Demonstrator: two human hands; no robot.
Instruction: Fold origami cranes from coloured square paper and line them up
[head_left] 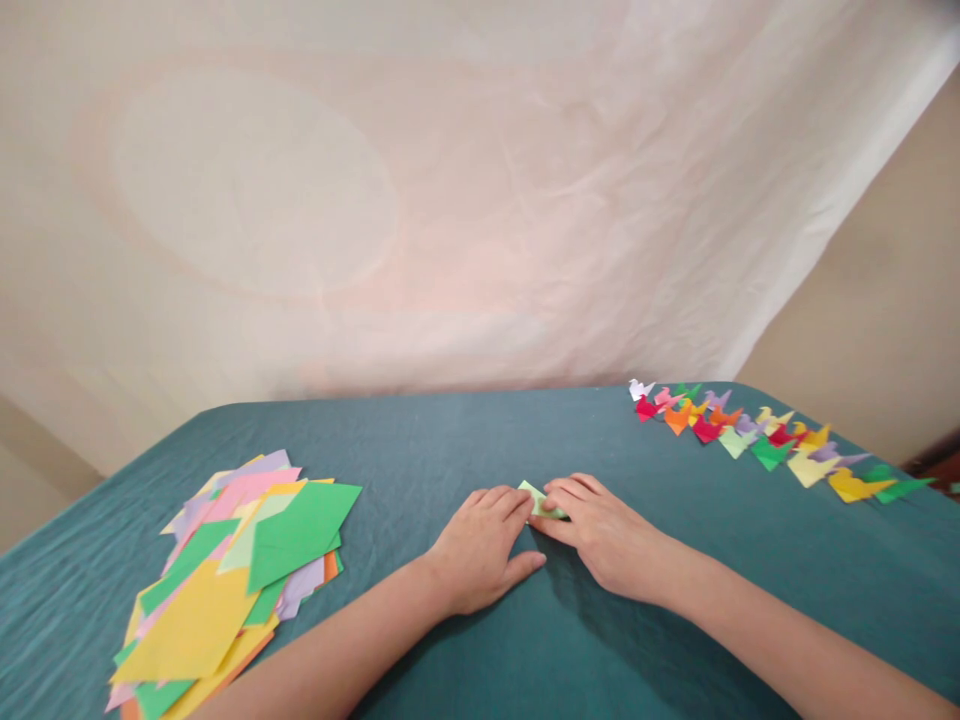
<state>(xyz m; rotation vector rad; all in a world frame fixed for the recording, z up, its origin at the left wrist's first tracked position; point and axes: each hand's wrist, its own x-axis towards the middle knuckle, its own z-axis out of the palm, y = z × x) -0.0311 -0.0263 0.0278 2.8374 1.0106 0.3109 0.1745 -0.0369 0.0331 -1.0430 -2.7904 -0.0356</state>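
Observation:
A small piece of folded light green paper (534, 494) lies on the table between my two hands. My left hand (484, 545) rests palm down with its fingers laid flat at the paper's left edge, and its thumb lies apart from the paper. From the other side, my right hand (600, 530) has its bent fingers and thumb closed on the paper. The paper's upper corner shows between the hands, while its lower and right parts are partly covered by my fingers.
A loose pile of coloured paper sheets (304, 535) spreads over the left side of the dark teal tablecloth (420, 450). Several folded paper birds (772, 453) stand in slanting rows at the far right. A pale cloth (480, 200) hangs behind the table.

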